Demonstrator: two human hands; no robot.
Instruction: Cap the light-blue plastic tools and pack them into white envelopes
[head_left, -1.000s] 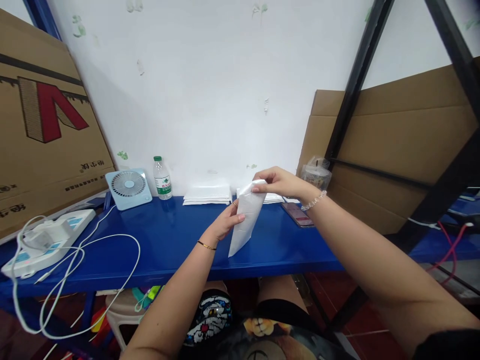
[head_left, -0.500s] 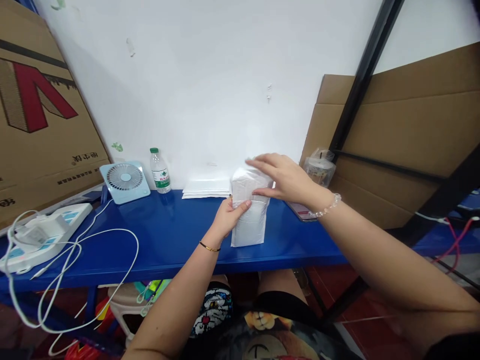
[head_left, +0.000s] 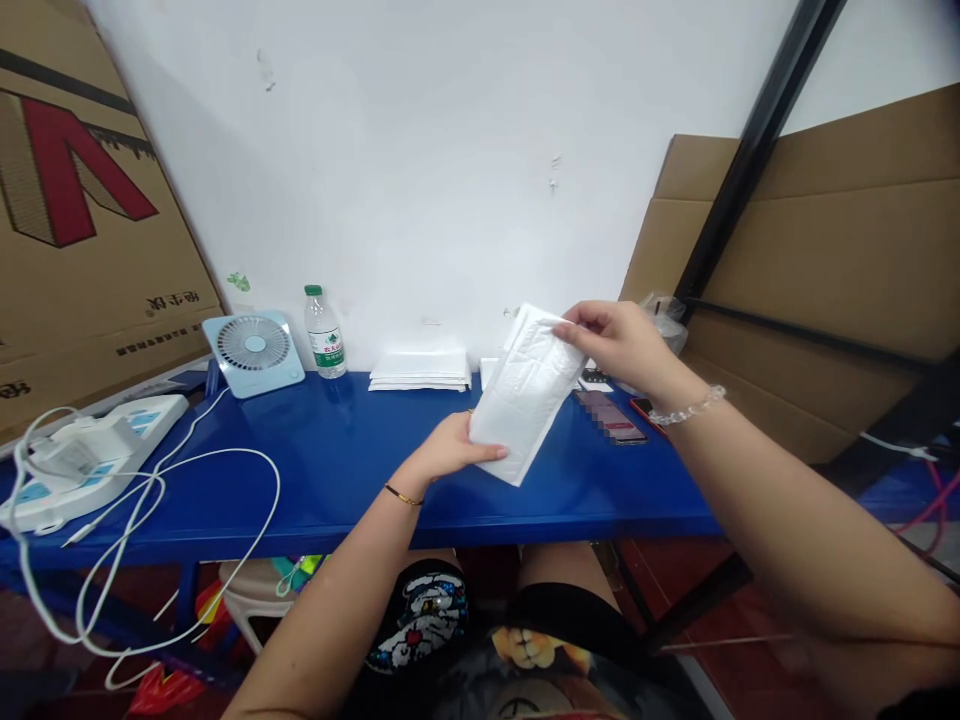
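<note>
A white padded envelope (head_left: 525, 395) is held tilted above the blue table, its top leaning to the right. My left hand (head_left: 457, 445) grips its lower left edge, thumb across the front and fingers hidden behind. At the upper right corner my right hand (head_left: 611, 340) pinches it closed between thumb and fingers. Behind it on the table lies a flat stack of white envelopes (head_left: 420, 370). Another white piece (head_left: 489, 372) shows partly beside the held envelope.
A light-blue fan (head_left: 253, 352), a green-capped water bottle (head_left: 325, 335) and a white power strip (head_left: 97, 460) with loose cables stand left. Phones (head_left: 611, 415) lie on the right of the blue table (head_left: 337, 500). Cardboard (head_left: 840, 240) and a black post (head_left: 750, 150) bound the right.
The envelope has turned from upright to leaning right. My right hand has gone from open fingers over its top to pinching its upper right corner. The view has shifted slightly.
</note>
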